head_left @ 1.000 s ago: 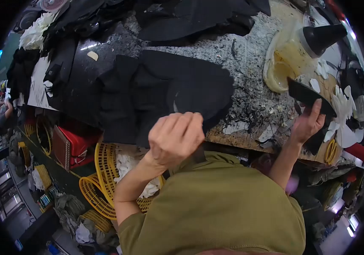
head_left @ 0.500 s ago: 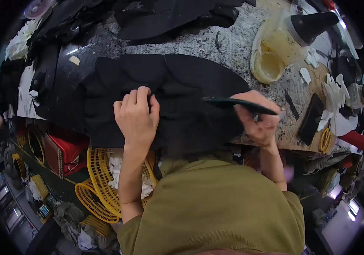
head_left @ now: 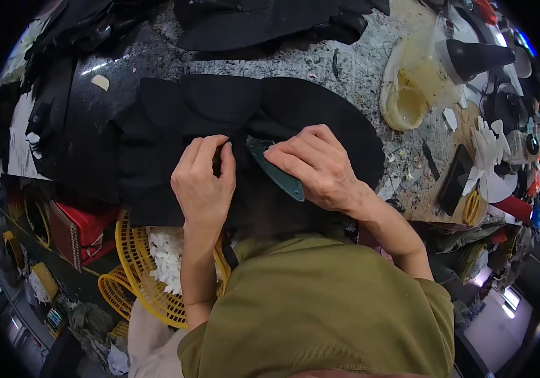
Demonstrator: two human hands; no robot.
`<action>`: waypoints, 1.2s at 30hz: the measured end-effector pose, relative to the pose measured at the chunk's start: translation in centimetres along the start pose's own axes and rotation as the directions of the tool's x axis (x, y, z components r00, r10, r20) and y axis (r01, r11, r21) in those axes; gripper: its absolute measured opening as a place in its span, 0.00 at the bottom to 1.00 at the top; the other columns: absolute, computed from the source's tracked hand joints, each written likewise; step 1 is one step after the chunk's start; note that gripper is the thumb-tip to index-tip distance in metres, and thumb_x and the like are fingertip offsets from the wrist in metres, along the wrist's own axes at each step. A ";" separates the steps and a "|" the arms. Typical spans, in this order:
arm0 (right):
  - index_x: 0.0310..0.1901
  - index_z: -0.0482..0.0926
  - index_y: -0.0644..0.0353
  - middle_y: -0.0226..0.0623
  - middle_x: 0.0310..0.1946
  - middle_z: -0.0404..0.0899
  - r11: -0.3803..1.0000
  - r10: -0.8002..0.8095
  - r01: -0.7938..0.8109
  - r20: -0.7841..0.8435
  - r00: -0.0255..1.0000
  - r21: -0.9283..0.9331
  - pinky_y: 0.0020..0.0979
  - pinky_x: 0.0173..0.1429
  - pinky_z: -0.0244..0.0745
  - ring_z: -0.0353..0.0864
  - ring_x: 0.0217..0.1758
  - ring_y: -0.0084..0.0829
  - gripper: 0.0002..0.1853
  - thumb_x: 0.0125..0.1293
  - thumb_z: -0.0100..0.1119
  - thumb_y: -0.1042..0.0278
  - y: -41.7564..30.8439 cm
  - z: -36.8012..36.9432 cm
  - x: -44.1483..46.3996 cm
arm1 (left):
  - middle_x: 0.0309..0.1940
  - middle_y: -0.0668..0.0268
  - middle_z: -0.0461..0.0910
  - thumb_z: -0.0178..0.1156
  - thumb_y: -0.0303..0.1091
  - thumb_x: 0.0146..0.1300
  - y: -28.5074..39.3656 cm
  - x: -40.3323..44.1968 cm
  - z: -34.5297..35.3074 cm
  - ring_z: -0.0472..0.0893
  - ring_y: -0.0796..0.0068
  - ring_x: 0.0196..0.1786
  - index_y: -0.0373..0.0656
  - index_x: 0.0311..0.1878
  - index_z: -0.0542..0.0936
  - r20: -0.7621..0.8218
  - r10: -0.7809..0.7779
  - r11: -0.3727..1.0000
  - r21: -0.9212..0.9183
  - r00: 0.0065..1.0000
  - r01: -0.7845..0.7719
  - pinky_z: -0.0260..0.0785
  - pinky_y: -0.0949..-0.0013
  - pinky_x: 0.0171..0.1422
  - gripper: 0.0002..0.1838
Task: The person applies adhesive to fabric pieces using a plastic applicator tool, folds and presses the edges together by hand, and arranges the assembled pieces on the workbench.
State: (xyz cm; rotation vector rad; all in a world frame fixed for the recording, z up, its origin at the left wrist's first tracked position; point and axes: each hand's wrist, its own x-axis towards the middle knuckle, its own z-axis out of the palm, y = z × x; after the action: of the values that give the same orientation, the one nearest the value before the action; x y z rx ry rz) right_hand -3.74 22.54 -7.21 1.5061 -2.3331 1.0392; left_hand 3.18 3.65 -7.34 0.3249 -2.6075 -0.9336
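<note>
Overlapping black fabric pieces lie spread on the worktable in front of me. My left hand is closed in a pinch on the black fabric, its fingertips near the middle of the layers. Just to its right, my right hand grips a flat dark green tool with a pointed end. The tool's wide edge is down against the fabric, close to my left fingertips. Whatever lies under the tool's edge is hidden.
A glue-stained container with a black conical part stands at the back right. A dark flat object lies at the right. Yellow baskets and a red box sit below the table's left front edge.
My left hand has moved left and up onto the fabric's middle. From the far right, my right hand has brought the green tool in over the fabric, beside my left hand.
</note>
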 end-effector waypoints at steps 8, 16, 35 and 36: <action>0.46 0.79 0.57 0.29 0.40 0.81 0.964 -0.020 -0.044 0.235 0.972 0.263 0.36 0.57 0.65 0.79 0.43 0.31 0.18 0.50 0.62 0.76 2.0 -1.7 0.9 | 0.27 0.63 0.78 0.63 0.20 0.55 0.1 -0.2 -0.1 0.79 0.67 0.27 0.38 0.36 0.80 -0.054 -0.017 0.994 -0.111 0.998 0.011 0.70 0.69 0.32 0.06; 0.41 0.76 0.55 0.29 0.32 0.76 0.954 0.050 -0.137 0.307 0.951 0.268 0.34 0.50 0.67 0.77 0.38 0.34 0.12 0.56 0.67 0.72 2.3 -2.0 0.5 | 0.33 0.63 0.78 0.64 0.20 0.55 1.1 -0.4 -0.1 0.80 0.66 0.31 0.38 0.37 0.82 -0.108 -0.003 0.994 -0.113 0.994 -0.009 0.72 0.70 0.36 0.07; 0.33 0.76 0.61 0.39 0.26 0.79 0.841 0.308 -0.433 -0.372 0.876 -0.325 0.37 0.38 0.65 0.76 0.28 0.40 0.09 0.65 0.60 0.65 7.0 -14.0 -8.0 | 0.29 0.70 0.81 0.58 0.29 0.68 1.0 5.2 -2.7 0.77 0.85 0.26 0.37 0.45 0.79 0.727 -0.098 0.446 -0.578 0.679 0.683 0.69 0.81 0.31 0.07; 0.33 0.76 0.61 0.39 0.25 0.78 0.833 0.292 -0.463 -0.468 0.834 -0.305 0.37 0.38 0.66 0.76 0.28 0.41 0.08 0.65 0.61 0.67 6.7 -14.2 -8.2 | 0.27 0.73 0.79 0.58 0.29 0.69 0.5 5.4 -2.4 0.74 0.88 0.25 0.37 0.44 0.79 0.710 -0.118 0.470 -0.576 0.694 0.669 0.65 0.82 0.29 0.06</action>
State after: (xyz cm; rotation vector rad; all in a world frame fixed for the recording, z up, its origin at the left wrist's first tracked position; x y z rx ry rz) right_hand -8.66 39.21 -3.75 0.6036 -2.3865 0.7668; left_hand -0.86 0.91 -3.95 0.4874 -2.1668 -2.6792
